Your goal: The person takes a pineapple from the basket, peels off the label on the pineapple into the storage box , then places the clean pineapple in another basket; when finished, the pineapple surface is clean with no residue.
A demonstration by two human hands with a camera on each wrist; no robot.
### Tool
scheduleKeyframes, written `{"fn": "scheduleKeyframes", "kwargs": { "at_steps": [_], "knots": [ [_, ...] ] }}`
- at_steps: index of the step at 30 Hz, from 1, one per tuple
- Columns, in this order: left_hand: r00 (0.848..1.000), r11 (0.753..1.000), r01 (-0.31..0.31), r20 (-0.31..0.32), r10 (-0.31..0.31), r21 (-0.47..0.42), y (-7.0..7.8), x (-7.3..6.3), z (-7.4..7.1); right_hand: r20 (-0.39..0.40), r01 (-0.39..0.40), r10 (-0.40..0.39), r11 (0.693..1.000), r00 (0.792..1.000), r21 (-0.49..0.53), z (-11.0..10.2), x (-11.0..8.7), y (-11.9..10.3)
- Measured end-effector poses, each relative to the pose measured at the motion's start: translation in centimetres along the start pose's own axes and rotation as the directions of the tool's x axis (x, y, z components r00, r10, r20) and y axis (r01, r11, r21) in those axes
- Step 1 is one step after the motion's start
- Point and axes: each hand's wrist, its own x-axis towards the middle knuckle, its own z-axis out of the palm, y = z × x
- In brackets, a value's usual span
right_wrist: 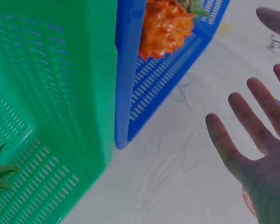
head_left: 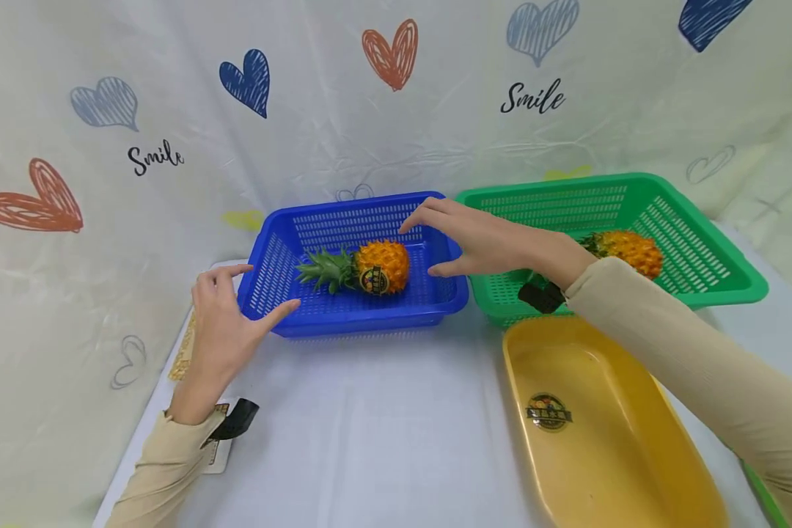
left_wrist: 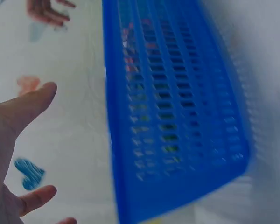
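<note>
A pineapple (head_left: 383,265) with a dark round label lies on its side in the blue basket (head_left: 356,319), its leafy crown pointing left. My left hand (head_left: 224,315) is by the basket's left end, thumb and fingers spread apart and holding nothing. Over the basket's right end is my right hand (head_left: 471,238), its fingers apart from the fruit. In the right wrist view the fingers of the right hand (right_wrist: 266,135) are extended with nothing in them. The left wrist view shows the left hand (left_wrist: 14,135) apart from the basket's slatted side.
To the right stands a green basket (head_left: 719,293) holding another pineapple (head_left: 627,253), partly hidden by my right arm. A yellow tub (head_left: 587,440) with a round label sits in front of it. A white card-like item (head_left: 219,456) lies beside my left wrist. Behind hangs a heart-printed cloth (head_left: 317,110).
</note>
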Motion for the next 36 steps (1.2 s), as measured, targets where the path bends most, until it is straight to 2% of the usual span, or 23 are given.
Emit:
{"fn": "scheduleKeyframes", "kwargs": {
  "at_steps": [2, 3, 7, 11, 15, 19, 27, 36],
  "knots": [
    [0.994, 0.995, 0.098, 0.047, -0.098, -0.009, -1.2, -0.1, -0.1, 0.058, -0.022, 0.022, 1.0, 0.998, 0.007, 0.1, 1.3, 0.5],
    [0.986, 0.989, 0.147, 0.08, -0.145, -0.017, -1.8, -0.1, 0.0, 0.087, -0.036, 0.034, 0.999, 0.996, 0.011, 0.2, 1.9, 0.8],
    [0.938, 0.953, 0.296, 0.207, -0.278, -0.064, -3.5, -0.5, 0.8, 0.173, -0.066, 0.063, 0.998, 0.983, 0.006, 0.5, 4.4, 1.6],
    [0.899, 0.917, 0.384, 0.272, -0.343, -0.111, -4.2, -0.6, 1.1, 0.233, -0.082, 0.082, 0.997, 0.969, -0.013, 0.9, 6.5, 1.9],
    [0.877, 0.891, 0.428, 0.31, -0.367, -0.154, -4.2, -0.5, 1.2, 0.293, -0.099, 0.111, 0.993, 0.95, -0.057, 1.6, 8.0, 1.7],
    [0.871, 0.877, 0.443, 0.319, -0.373, -0.184, -4.3, -0.5, 1.3, 0.339, -0.119, 0.15, 0.987, 0.929, -0.111, 2.4, 9.2, 1.4],
    [0.862, 0.865, 0.457, 0.342, -0.374, -0.206, -4.3, -0.2, 1.6, 0.373, -0.153, 0.209, 0.973, 0.904, -0.175, 3.5, 10.5, 1.7],
    [0.858, 0.863, 0.46, 0.356, -0.37, -0.211, -4.4, 0.0, 1.6, 0.388, -0.172, 0.204, 0.978, 0.899, -0.115, 4.4, 11.1, 2.4]
  ]
}}
